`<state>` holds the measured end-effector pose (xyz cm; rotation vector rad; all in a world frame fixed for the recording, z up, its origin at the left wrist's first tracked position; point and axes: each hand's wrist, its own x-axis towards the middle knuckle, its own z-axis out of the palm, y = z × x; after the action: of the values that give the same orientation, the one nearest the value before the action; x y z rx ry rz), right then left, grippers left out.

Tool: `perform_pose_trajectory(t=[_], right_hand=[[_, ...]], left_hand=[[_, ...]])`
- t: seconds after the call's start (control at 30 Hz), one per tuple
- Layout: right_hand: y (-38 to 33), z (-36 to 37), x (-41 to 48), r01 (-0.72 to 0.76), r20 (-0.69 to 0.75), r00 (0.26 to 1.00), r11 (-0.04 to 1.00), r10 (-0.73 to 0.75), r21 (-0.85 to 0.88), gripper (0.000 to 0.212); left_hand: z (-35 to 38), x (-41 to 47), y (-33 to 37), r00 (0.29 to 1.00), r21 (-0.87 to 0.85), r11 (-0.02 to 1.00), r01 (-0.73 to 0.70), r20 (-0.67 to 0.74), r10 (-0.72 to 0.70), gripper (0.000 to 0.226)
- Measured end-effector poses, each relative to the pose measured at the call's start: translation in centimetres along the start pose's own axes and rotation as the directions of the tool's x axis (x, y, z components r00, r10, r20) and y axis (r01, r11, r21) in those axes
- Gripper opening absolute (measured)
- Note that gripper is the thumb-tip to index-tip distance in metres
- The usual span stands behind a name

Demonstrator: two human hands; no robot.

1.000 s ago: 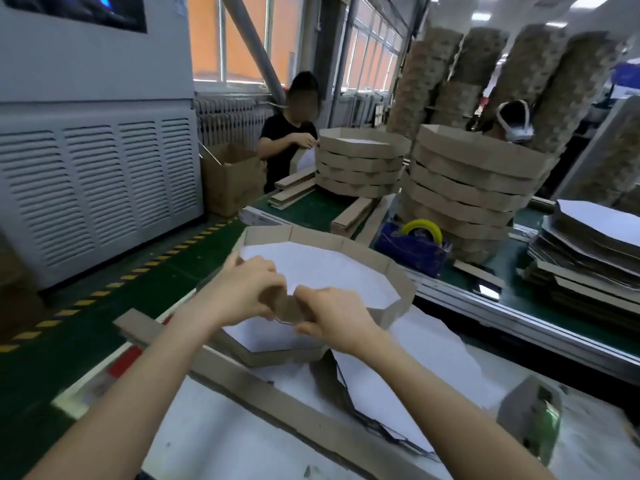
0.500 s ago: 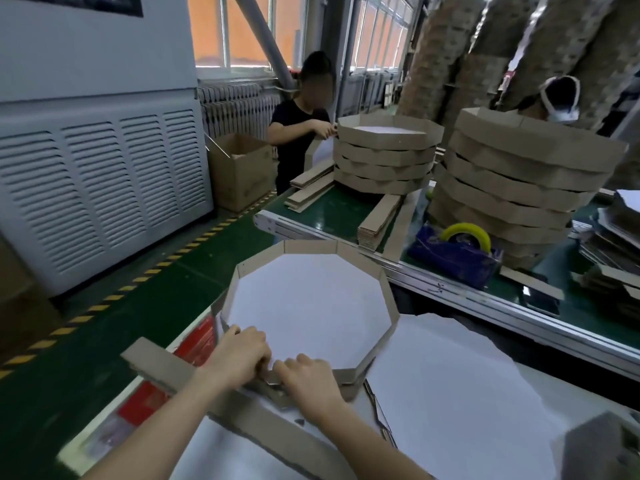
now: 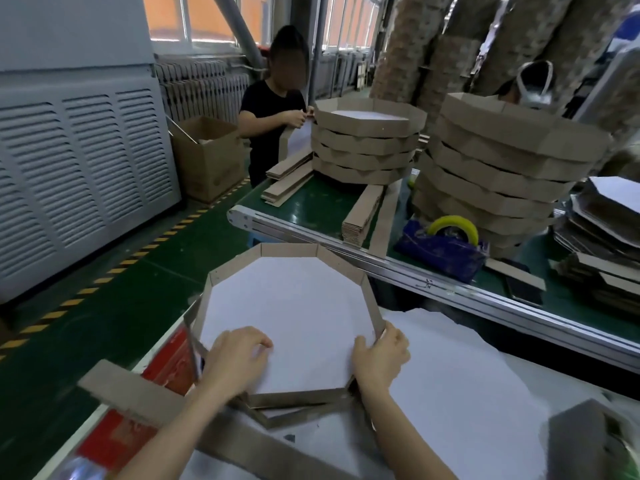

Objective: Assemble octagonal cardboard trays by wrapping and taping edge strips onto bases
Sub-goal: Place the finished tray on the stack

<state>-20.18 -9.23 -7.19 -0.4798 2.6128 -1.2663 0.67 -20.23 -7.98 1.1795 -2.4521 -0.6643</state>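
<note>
An octagonal tray (image 3: pixel 289 250) with a white base and a brown cardboard edge strip lies flat on the near table, its far side towards the conveyor. My left hand (image 3: pixel 239 351) rests inside it on the white base near the front left, fingers relaxed and pressing down. My right hand (image 3: pixel 381 355) grips the edge strip at the tray's front right corner, thumb inside and fingers outside. More brown strip (image 3: pixel 294 415) pokes out under the tray's near edge.
White base sheets (image 3: pixel 467 375) lie to the right, a long loose strip (image 3: pixel 138 393) at front left, a grey block (image 3: pixel 588 441) at lower right. Beyond, the green conveyor (image 3: pixel 311 206) carries stacked trays (image 3: pixel 367 143), a blue tape dispenser (image 3: pixel 446 244) and strip bundles (image 3: pixel 360 216). A person (image 3: pixel 273 119) works behind.
The tray came down from a tilted hold to lie flat. My hands left the middle of the near edge: the left onto the base, the right to the front right corner.
</note>
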Motion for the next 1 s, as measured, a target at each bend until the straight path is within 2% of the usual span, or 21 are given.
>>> perform_pose_trajectory(t=[0.07,0.13,0.17,0.23,0.33,0.47,0.57,0.7,0.77,0.8,0.83,0.87,0.9,0.93,0.97,1.0], right_hand=[[0.6,0.0,1.1,-0.213,0.084,0.974,0.977,0.212,-0.001,0.070],[1.1,0.7,1.7,-0.393,0.276,0.893,0.915,0.356,0.094,0.070],[1.2,0.8,1.8,-0.460,0.361,0.850,0.875,0.384,0.153,0.060],[1.4,1.1,2.2,-0.502,0.407,0.824,0.841,0.394,0.202,0.040],[1.5,0.9,2.9,-0.514,0.379,0.834,0.816,0.402,0.265,0.034],[1.3,0.1,3.3,-0.553,0.406,0.812,0.777,0.420,0.301,0.033],[1.2,0.1,2.9,-0.588,0.459,0.774,0.765,0.436,0.264,0.037],[1.3,0.6,2.5,-0.535,0.446,0.806,0.800,0.389,0.270,0.045],[1.5,0.4,2.5,-0.547,0.439,0.801,0.796,0.407,0.261,0.040],[1.6,0.2,2.6,-0.555,0.434,0.799,0.790,0.418,0.262,0.035],[1.6,0.1,2.8,-0.560,0.430,0.798,0.783,0.422,0.271,0.032],[1.6,0.0,3.0,-0.564,0.429,0.797,0.778,0.425,0.277,0.033],[1.6,0.0,3.2,-0.566,0.430,0.796,0.776,0.425,0.280,0.035],[1.6,0.1,3.2,-0.569,0.428,0.796,0.772,0.428,0.284,0.039],[1.6,0.3,3.2,-0.575,0.428,0.793,0.764,0.434,0.292,0.042],[1.6,0.4,3.1,-0.586,0.431,0.788,0.749,0.439,0.309,0.044]], left_hand=[[0.5,-0.4,1.8,0.972,0.054,0.986,-0.155,0.188,0.143,0.046],[1.3,-0.7,3.3,0.896,0.213,0.914,-0.345,0.364,0.253,0.067],[1.8,-0.9,3.8,0.861,0.267,0.866,-0.422,0.418,0.291,0.065],[2.5,-1.4,4.7,0.831,0.308,0.814,-0.493,0.443,0.335,0.045],[2.5,-1.4,5.6,0.827,0.274,0.829,-0.487,0.450,0.337,0.029],[2.8,-1.5,6.0,0.814,0.252,0.841,-0.479,0.486,0.319,0.044],[4.3,-1.9,5.9,0.835,0.290,0.853,-0.433,0.486,0.258,0.047],[5.3,-1.8,6.0,0.819,0.338,0.827,-0.448,0.527,0.228,0.055],[4.7,-1.5,5.8,0.798,0.295,0.833,-0.469,0.546,0.256,0.046],[4.0,-1.2,5.4,0.803,0.224,0.862,-0.455,0.523,0.288,0.039],[3.2,-1.0,4.8,0.838,0.107,0.923,-0.369,0.468,0.281,0.042],[2.1,-0.6,4.2,0.891,-0.037,0.976,-0.217,0.401,0.213,0.047],[1.0,-0.1,3.4,0.947,-0.173,0.982,-0.080,0.293,0.129,0.041],[-0.2,0.9,2.3,0.989,-0.262,0.965,-0.007,0.140,0.045,0.030],[-1.1,1.8,1.1,0.998,-0.294,0.955,0.034,-0.037,-0.047,0.024],[-1.8,2.8,-0.1,0.974,-0.315,0.944,0.093,-0.169,-0.153,0.026]])
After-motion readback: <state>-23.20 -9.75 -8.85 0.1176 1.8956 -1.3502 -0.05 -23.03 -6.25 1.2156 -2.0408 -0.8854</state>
